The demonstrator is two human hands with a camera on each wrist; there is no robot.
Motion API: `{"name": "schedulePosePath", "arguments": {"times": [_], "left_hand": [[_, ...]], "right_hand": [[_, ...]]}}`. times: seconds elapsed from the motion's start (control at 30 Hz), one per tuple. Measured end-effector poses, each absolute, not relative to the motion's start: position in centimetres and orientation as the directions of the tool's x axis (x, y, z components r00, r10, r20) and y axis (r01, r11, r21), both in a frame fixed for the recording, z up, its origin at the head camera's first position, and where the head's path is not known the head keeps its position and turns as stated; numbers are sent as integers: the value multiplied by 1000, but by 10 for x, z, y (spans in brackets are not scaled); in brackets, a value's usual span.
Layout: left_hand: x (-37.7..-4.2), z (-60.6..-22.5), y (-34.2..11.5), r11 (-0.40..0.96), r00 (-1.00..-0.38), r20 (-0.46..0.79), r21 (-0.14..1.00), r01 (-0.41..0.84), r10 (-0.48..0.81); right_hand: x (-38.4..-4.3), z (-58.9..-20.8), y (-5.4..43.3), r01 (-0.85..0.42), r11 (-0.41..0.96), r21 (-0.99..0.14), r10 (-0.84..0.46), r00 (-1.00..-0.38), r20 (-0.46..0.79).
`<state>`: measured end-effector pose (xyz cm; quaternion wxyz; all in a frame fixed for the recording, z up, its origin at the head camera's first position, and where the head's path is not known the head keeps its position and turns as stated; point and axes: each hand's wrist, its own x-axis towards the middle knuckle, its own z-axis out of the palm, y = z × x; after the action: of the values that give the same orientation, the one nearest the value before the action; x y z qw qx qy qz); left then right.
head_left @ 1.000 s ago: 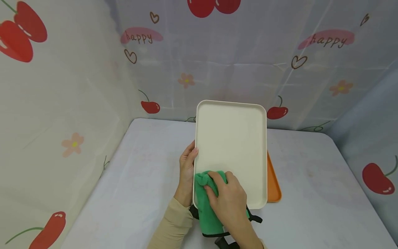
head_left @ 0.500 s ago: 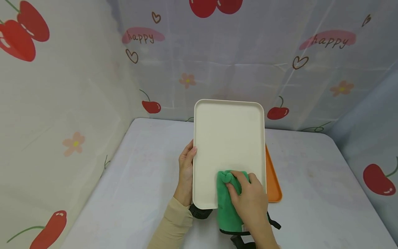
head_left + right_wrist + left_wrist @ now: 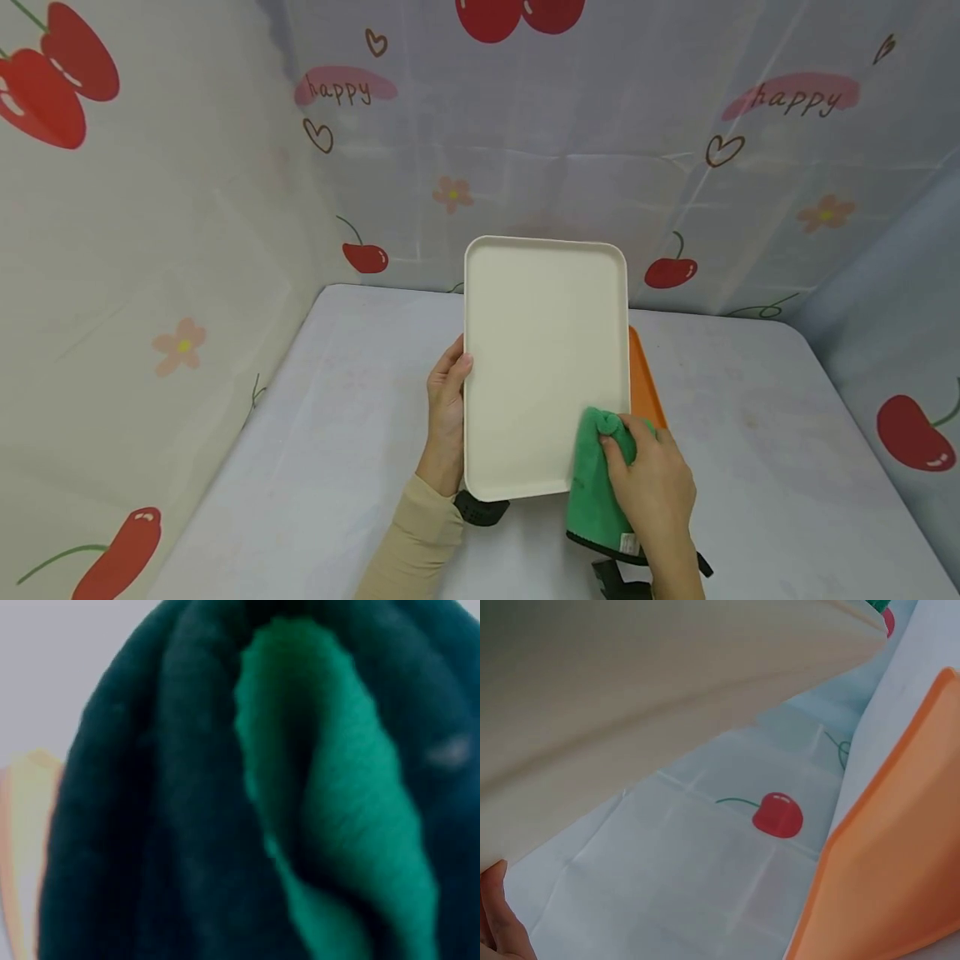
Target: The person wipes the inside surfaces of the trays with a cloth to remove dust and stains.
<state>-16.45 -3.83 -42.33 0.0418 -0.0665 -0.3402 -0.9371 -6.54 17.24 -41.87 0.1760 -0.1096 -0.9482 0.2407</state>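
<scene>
A cream rectangular tray [image 3: 547,358] is held up and tilted toward the head camera. My left hand [image 3: 447,408] grips its left edge, thumb on the front and the other fingers behind. At the tray's lower right corner my right hand [image 3: 652,475] pinches a bunched green cloth [image 3: 596,500], which lies against the tray and hangs below it. The left wrist view shows the underside of the cream tray [image 3: 630,712] and fingertips of the left hand [image 3: 501,919]. Folds of the green cloth [image 3: 352,802] fill most of the right wrist view.
An orange tray [image 3: 647,383] lies on the white table [image 3: 750,467], partly hidden behind the cream tray and right hand. It appears large in the left wrist view. Printed curtains [image 3: 555,167] surround the table at the back and sides.
The right hand has moved the green cloth rightward across the lower part of the cream tray, from its left corner to its right. The cream tray has shifted slightly left and turned a little.
</scene>
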Motion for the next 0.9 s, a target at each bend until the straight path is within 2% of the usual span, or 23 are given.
{"name": "schedulePosePath", "arguments": {"times": [0.53, 0.73, 0.9], "left_hand": [[-165, -425, -39, -771, -985, 170, 623, 130, -28], [-165, -425, -39, -770, -986, 166, 626, 126, -27], [-165, -426, -38, -753, -985, 168, 646, 127, -22]], "right_hand": [[-66, -423, 165, 193, 812, -551, 328, -932, 157], [-65, -425, 153, 146, 812, -565, 286, -944, 167], [-65, -425, 138, 70, 835, -546, 231, -945, 232]]}}
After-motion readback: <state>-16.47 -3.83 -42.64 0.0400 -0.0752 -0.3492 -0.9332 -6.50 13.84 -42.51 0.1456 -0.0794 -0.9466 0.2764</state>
